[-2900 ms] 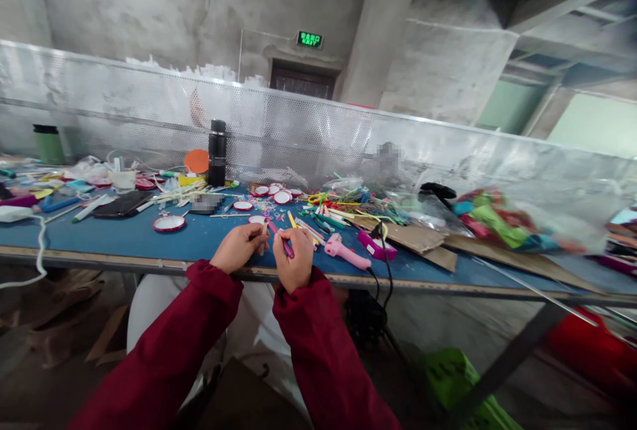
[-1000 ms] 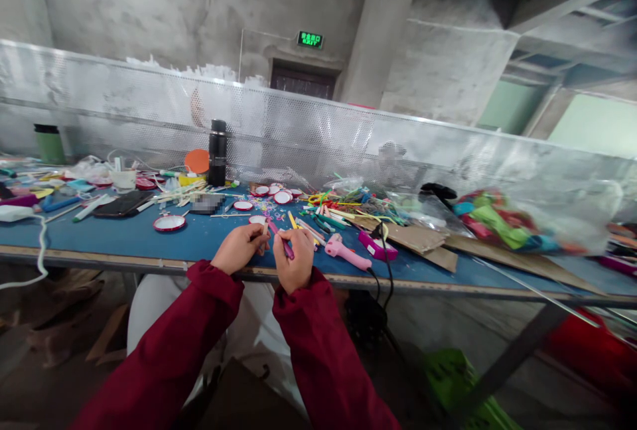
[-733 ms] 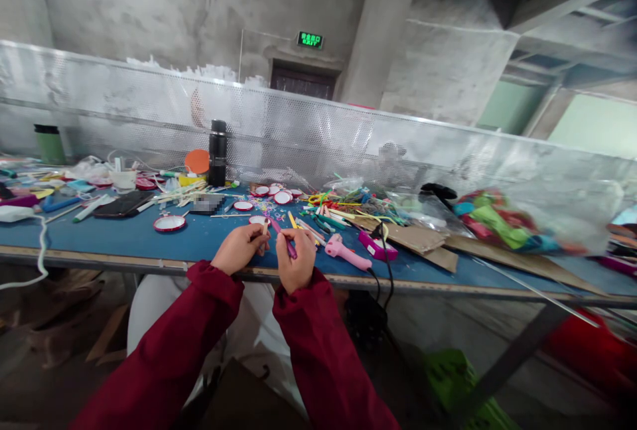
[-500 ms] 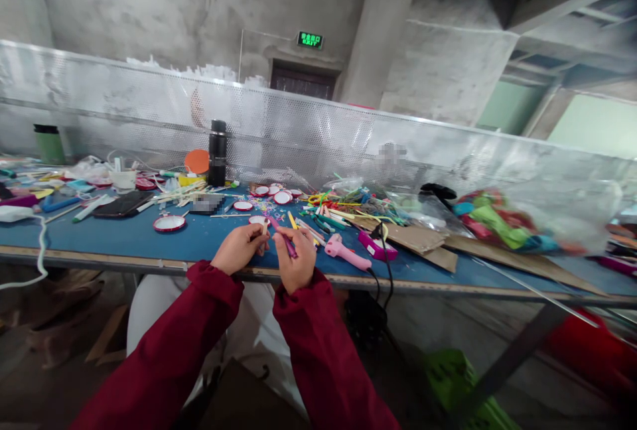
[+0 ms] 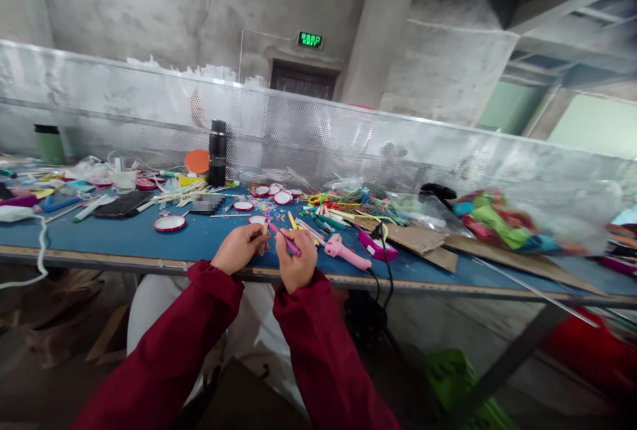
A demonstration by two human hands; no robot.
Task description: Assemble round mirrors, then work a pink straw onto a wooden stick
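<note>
My left hand [image 5: 239, 247] pinches a small pale stick [image 5: 265, 227], which looks wooden and stands upright between thumb and fingertips. In my right hand [image 5: 297, 259] is a purple pen [image 5: 285, 241], gripped slantwise with its tip end close to the stick. Whether tip and stick touch, I cannot tell. Both hands are just above the table's front edge. Behind the stick lies a white, red-rimmed lid [image 5: 257, 219], partly covered by my fingers. A pink glue gun [image 5: 347, 253] rests to the right of my right hand.
On the blue table [image 5: 119, 237] lie more red-rimmed lids [image 5: 169, 223], small coloured bands [image 5: 273, 206] and a heap of pipe cleaners [image 5: 363, 204]. A black bottle [image 5: 217, 153] stands at the back. Cardboard [image 5: 418, 237] and a purple box [image 5: 377, 245] with a cable are on the right.
The purple pen has tipped to a flatter slant, its rear end shifting slightly right with my right hand's fingers. My left hand and the stick stay almost in place.
</note>
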